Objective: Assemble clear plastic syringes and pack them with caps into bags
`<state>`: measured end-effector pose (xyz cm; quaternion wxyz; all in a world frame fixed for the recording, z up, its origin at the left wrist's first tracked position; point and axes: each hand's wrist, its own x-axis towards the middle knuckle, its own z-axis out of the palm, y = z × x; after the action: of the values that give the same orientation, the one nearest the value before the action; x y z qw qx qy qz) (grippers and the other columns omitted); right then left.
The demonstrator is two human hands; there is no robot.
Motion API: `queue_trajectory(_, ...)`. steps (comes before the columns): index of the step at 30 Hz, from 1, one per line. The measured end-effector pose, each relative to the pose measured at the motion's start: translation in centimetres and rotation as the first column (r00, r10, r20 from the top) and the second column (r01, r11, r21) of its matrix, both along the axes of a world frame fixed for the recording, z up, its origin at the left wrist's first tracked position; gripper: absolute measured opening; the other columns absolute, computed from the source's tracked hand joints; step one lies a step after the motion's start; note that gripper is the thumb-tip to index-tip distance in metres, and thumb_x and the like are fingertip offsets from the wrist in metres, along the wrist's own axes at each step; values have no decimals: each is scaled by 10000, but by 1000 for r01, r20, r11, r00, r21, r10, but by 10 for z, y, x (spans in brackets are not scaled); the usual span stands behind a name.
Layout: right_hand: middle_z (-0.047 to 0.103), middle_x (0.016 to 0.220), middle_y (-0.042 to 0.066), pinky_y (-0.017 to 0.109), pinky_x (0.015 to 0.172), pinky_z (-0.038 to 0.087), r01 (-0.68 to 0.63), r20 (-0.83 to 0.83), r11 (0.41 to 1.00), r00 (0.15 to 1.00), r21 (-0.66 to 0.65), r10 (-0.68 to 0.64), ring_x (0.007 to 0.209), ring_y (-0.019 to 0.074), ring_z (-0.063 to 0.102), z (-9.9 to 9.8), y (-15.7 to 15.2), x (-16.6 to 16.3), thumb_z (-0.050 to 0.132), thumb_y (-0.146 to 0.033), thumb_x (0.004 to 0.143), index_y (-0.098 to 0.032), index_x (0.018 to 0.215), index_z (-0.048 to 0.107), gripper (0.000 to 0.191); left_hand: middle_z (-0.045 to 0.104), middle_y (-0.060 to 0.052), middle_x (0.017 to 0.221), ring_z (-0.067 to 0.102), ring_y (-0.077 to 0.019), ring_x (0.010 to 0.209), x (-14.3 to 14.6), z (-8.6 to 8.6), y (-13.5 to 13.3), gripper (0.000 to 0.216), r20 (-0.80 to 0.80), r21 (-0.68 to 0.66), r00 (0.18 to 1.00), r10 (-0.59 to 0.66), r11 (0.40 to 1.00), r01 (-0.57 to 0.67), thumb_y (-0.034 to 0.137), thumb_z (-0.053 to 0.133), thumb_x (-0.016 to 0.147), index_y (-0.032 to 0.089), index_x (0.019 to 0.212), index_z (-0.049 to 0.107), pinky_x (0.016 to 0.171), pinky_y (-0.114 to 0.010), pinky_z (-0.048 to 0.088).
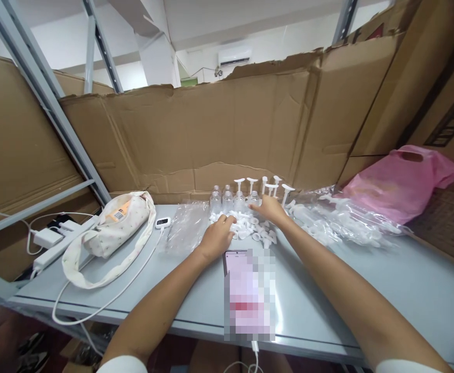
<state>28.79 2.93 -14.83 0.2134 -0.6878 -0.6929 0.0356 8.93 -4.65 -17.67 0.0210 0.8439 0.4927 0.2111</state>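
Observation:
Several small clear bottles (227, 199) stand at the back of the grey table (385, 290), some fitted with white pump tops (252, 182). In front of them lies a pile of small white caps (255, 228). My left hand (218, 237) rests on the left side of that pile with fingers curled; what it holds is hidden. My right hand (270, 208) reaches over the pile toward the bottles, fingers stretched out and touching the bottle row.
A phone (246, 290) lies near the front edge between my arms. A floral cloth bag (114, 228) with a strap, a white cable and chargers (48, 238) sit at the left. Clear plastic bags of pump parts (339, 220) and a pink bag (397, 181) lie right. Cardboard walls surround the table.

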Motion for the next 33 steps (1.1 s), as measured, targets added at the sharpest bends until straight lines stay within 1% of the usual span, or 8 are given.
queue_trajectory(4,706,895,153,272,560,403,14,-38,998,999,68,-12,729,238,648,-2,-3,-8,559,-407,828,-102,1034,612,372,577,-26,1013,562,-161,894,-5,2,-3,215,346,-7,935,-70,997,77,133,566,783,206,984,542,781,-276,460)
queue_trajectory(9,609,1153,149,360,799,417,-93,42,947,996,309,84,1076,316,528,9,-46,-7,562,-394,807,-159,1133,552,402,619,-33,969,545,-120,756,-9,15,-9,185,668,8,742,-49,998,58,237,632,784,178,959,614,723,-253,463)
queue_trajectory(13,662,971,149,398,839,400,-393,313,717,916,576,250,954,302,552,2,-86,-5,601,-291,765,-119,1018,588,306,628,-58,1014,581,-132,836,-7,20,-17,234,797,12,597,-97,990,144,301,627,813,175,1010,644,758,-249,473)
queue_trajectory(19,687,876,78,387,783,397,-439,358,569,898,695,256,843,255,542,-10,-108,-1,648,-319,797,-176,1031,628,274,652,-69,1012,598,-143,862,-5,13,-25,267,880,-101,470,-63,944,315,326,678,781,165,993,650,769,-261,482)
queue_trajectory(24,643,876,88,391,760,432,-482,441,430,876,764,197,860,254,504,-11,-110,3,676,-307,792,-199,1043,642,276,663,-49,937,609,-135,844,-6,13,-26,235,885,-131,464,-45,932,339,298,727,735,157,908,655,774,-261,487)
queue_trajectory(29,568,906,81,496,906,433,-525,505,252,851,813,144,905,252,488,-15,-117,4,715,-158,741,-235,1051,631,330,650,-25,713,622,-130,680,-7,13,-27,247,884,-237,467,18,878,416,330,697,765,133,901,639,698,-286,510)
queue_trajectory(31,556,916,83,457,868,469,-556,523,239,831,796,190,906,244,499,-16,-118,4,700,-95,737,-230,1075,623,372,642,-27,700,622,-135,675,-6,12,-28,237,868,-242,496,0,872,425,336,662,797,133,915,627,692,-299,517)
queue_trajectory(33,562,910,92,402,782,503,-559,486,291,825,777,287,875,234,517,-17,-118,5,687,-120,762,-206,1101,618,357,649,-48,802,629,-150,768,-6,11,-29,199,827,-133,551,-112,913,386,304,660,801,147,915,615,736,-310,519)
